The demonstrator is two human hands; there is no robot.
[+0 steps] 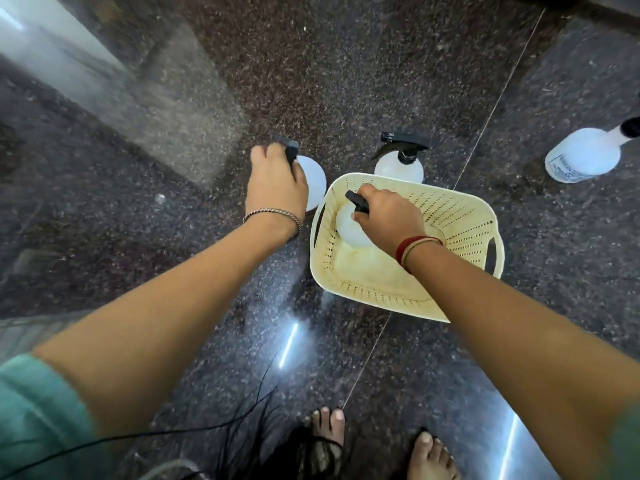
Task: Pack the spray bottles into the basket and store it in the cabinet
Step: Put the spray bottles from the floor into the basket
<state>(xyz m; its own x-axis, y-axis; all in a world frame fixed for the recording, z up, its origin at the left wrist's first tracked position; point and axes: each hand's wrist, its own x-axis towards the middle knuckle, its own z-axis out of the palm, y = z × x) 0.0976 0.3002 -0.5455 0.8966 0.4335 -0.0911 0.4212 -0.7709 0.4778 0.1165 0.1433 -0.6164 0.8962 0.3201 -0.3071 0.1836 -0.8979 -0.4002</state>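
Observation:
A cream perforated basket (460, 216) stands on the dark granite floor. My right hand (388, 216) is inside it, closed on the black trigger head of a white spray bottle (348, 228) that stands in the basket's left end. My left hand (277, 181) grips the black head of a second white spray bottle (313, 178) on the floor just left of the basket. A third spray bottle (400, 161) stands untouched behind the basket. A fourth spray bottle (585, 154), labelled, stands at the far right.
My bare feet (377, 445) are at the bottom edge, with loose dark hair strands beside them. A grey stone edge or panel (166, 98) runs diagonally at the upper left. A floor joint line runs past the basket's right side.

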